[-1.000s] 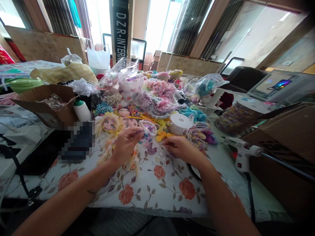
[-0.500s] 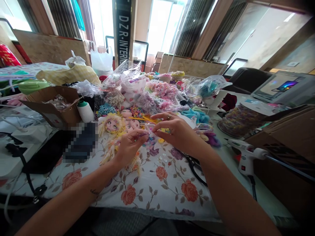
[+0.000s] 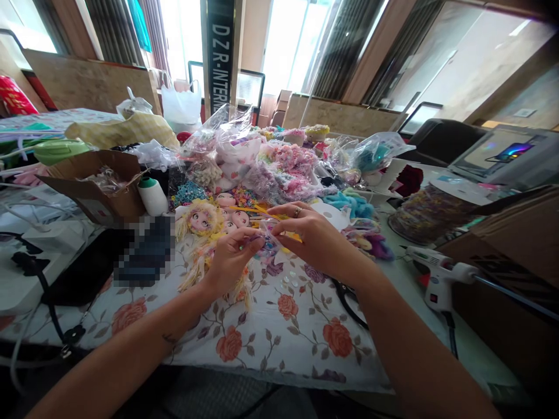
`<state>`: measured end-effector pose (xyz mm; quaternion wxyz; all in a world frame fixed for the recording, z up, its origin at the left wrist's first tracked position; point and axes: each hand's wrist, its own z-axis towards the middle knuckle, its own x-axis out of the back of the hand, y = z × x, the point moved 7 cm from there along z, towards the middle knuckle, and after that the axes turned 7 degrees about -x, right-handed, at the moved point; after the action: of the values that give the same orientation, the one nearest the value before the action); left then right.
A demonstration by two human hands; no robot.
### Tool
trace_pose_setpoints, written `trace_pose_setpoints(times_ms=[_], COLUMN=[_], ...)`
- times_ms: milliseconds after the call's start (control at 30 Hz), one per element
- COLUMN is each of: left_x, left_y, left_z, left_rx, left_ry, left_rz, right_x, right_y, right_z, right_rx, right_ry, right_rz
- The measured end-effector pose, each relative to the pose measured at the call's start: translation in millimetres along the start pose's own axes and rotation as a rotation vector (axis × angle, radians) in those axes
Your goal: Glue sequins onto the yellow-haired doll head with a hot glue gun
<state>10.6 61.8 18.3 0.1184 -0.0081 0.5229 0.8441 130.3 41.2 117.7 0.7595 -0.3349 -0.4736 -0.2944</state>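
Near the middle of the table, my left hand (image 3: pixel 231 259) pinches a small purple and whitish piece (image 3: pixel 263 237) at its fingertips. Opposite it, my right hand (image 3: pixel 305 230) closes thumb and finger on the clear, filmy side of the same piece, its other fingers raised. The piece is too small to name. Left of my hands lies a doll head with yellow yarn hair (image 3: pixel 201 220), with several bald doll faces (image 3: pixel 239 219) behind my left hand. Small clear discs (image 3: pixel 290 279) lie on the flowered cloth (image 3: pixel 262 326) below my right hand.
Black scissors (image 3: pixel 349 305) lie beside my right forearm. Further right are a white glue gun (image 3: pixel 439 279) and a large spool (image 3: pixel 432 209). A cardboard box (image 3: pixel 100 192), a thread cone (image 3: pixel 152 196) and a power strip (image 3: pixel 41 262) are on the left. Fluffy yarn (image 3: pixel 288 163) is heaped behind.
My right hand's raised fingers have shifted slightly, and more of a white disc shows behind them. Both hands stay together at the small piece.
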Motion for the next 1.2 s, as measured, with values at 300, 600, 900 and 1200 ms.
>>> trace_pose_setpoints(times_ms=[300, 600, 900, 1200], left_x=[0.2, 0.8, -1.7, -2.7], left_y=[-2, -2, -3, -4], left_z=[0, 0, 1, 0], left_rx=[0.012, 0.005, 0.104, 0.096], left_ry=[0.000, 0.005, 0.035, 0.033], left_rz=[0.019, -0.014, -0.146, -0.162], right_x=[-3, -4, -10, -10], right_y=[-8, 3, 35, 43], right_z=[1, 5, 3, 5], right_rx=[0.128, 0.077, -0.190, -0.296], right_ry=[-0.012, -0.026, 0.013, 0.121], right_rz=[-0.083, 0.131, 0.606, 0.696])
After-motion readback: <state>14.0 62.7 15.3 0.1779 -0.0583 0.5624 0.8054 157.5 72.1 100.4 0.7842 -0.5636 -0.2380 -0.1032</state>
